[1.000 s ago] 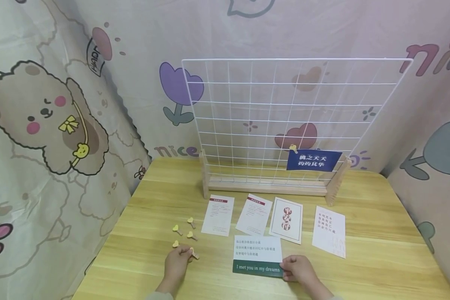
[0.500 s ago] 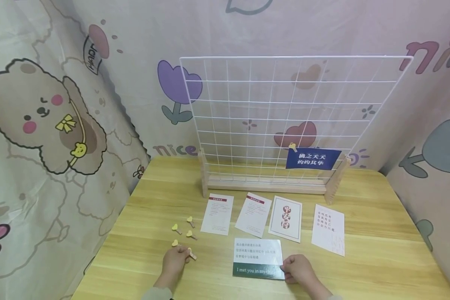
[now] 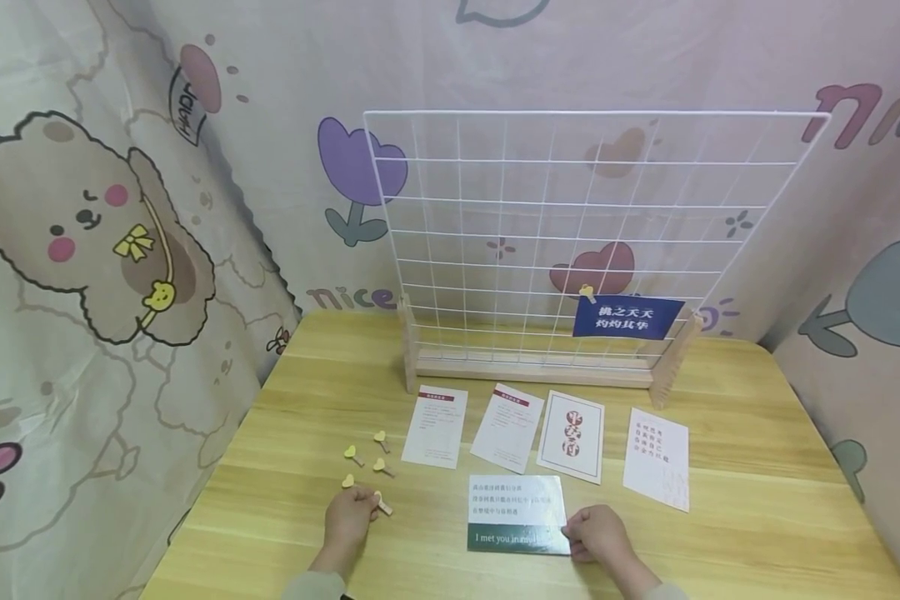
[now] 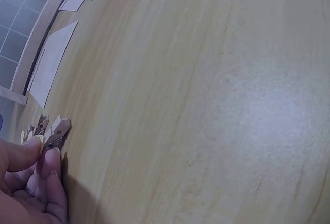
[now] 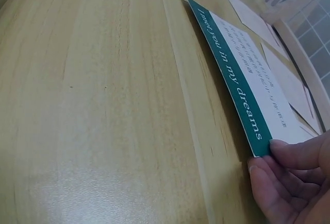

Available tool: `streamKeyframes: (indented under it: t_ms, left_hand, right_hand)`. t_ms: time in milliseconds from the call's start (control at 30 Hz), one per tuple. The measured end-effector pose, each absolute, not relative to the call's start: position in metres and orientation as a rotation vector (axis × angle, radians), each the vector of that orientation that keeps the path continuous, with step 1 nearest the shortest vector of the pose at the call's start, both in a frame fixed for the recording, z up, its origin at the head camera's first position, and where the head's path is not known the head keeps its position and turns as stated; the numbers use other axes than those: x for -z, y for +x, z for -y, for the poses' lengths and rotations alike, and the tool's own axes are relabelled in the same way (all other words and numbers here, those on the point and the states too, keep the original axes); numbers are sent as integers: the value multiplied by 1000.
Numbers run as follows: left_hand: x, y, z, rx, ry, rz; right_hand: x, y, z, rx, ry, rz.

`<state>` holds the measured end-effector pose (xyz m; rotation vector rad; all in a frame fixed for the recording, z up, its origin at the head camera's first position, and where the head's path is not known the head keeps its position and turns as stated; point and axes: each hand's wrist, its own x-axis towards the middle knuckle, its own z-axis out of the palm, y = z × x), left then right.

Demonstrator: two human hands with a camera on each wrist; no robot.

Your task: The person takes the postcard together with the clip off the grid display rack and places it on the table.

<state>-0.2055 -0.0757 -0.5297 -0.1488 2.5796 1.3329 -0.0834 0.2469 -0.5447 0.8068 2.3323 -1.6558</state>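
My left hand (image 3: 348, 522) pinches a small wooden clothespin (image 3: 384, 505) with a yellow heart on it, at the left of the table. In the left wrist view the clothespin (image 4: 61, 130) sticks out past thumb and fingertips. Several more heart clothespins (image 3: 381, 465) lie just beyond that hand. On the right, my right hand (image 3: 600, 532) holds a white and green postcard (image 3: 512, 504) by its lower right corner, between thumb and fingers. The right wrist view shows the postcard (image 5: 227, 67) tilted, with a shadow under its green edge.
A white wire grid (image 3: 495, 225) stands in a wooden base (image 3: 532, 375) at the back. One blue card (image 3: 626, 318) hangs clipped on its lower right. Several cards, including a red-lettered card (image 3: 572, 437), lie before the base. Printed curtains (image 3: 457, 50) surround the wooden table (image 3: 765, 450).
The postcard has shifted slightly nearer and tilted, with a sheen now on its lower right. My left hand has moved a little to the left with the clothespin.
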Motion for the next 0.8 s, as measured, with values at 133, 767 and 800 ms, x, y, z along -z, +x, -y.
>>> streamKeyframes:
  t_ms: [133, 767, 800]
  left_hand:
    - [528, -205, 75, -1319, -129, -2598]
    - [511, -202, 78, -1187, -42, -2735]
    - [510, -203, 78, -1194, -41, -2732]
  right_hand:
    - [544, -83, -249, 1626, 808, -2358]
    - [540, -80, -254, 1800, 783, -2229]
    - [540, -81, -254, 1811, 774, -2230]
